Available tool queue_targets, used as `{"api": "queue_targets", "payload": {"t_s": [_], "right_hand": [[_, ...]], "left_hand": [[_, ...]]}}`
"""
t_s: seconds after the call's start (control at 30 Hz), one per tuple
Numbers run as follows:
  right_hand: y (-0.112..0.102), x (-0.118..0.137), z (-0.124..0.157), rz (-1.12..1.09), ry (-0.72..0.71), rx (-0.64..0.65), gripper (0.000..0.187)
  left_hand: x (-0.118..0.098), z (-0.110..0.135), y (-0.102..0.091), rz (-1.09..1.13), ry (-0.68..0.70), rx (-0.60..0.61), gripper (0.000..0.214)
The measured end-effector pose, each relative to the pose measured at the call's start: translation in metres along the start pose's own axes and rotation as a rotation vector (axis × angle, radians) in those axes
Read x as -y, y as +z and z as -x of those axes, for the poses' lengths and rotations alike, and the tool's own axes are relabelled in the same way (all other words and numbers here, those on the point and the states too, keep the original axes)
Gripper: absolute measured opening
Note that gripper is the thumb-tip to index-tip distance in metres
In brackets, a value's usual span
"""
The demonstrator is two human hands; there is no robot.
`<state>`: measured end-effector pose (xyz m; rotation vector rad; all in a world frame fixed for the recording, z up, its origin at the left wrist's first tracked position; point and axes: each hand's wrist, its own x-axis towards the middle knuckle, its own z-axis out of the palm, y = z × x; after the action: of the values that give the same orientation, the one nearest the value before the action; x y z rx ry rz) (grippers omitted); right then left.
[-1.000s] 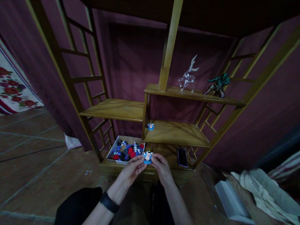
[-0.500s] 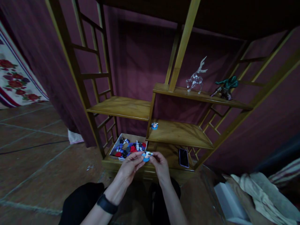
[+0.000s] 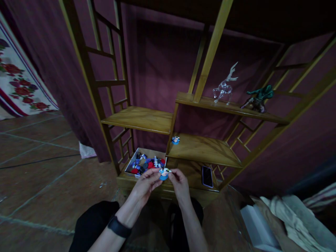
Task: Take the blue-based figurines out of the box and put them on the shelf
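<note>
Between my two hands is a small figurine [image 3: 164, 174] with a blue round base and a white upper part. My left hand [image 3: 147, 182] pinches it from the left, fingers curled round its side. From the right, the thumb and fingers of my right hand [image 3: 180, 181] are closed on its edge. Behind my left hand, a shallow box [image 3: 127, 169] on the lowest board holds several small figures in blue, white, red and black. A similar blue-based figurine [image 3: 175, 140] stands at the left end of the middle-right shelf [image 3: 204, 150].
A phone [image 3: 207, 176] lies on the lowest board at right. A clear deer figure [image 3: 223, 90] and a dark green figure [image 3: 259, 98] stand on the upper-right shelf. Another wooden shelf [image 3: 139, 119] is at left. A white box [image 3: 258, 224] and cloths lie on the floor at right.
The view has shifted slightly, so the shelves appear a little further right. Both hands keep hold of the figurine in nearly the same pose.
</note>
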<state>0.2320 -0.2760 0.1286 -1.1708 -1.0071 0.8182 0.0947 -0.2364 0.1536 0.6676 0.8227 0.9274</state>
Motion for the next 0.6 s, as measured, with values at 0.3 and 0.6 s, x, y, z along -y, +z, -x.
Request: {"api": "queue_targets", "payload": {"t_s": [0.3,0.6], "right_hand": [[-0.003,-0.002,0.003,-0.016,-0.042,-0.017,0.014],[-0.003,-0.009,0.002,-0.085,0.071,0.023,0.02]], "left_hand": [[-0.001,0.004,0.001,-0.061,0.104,0.07,0.025],[0.011,-0.006,0.001,0.044,-0.081,-0.034,0.017]]}}
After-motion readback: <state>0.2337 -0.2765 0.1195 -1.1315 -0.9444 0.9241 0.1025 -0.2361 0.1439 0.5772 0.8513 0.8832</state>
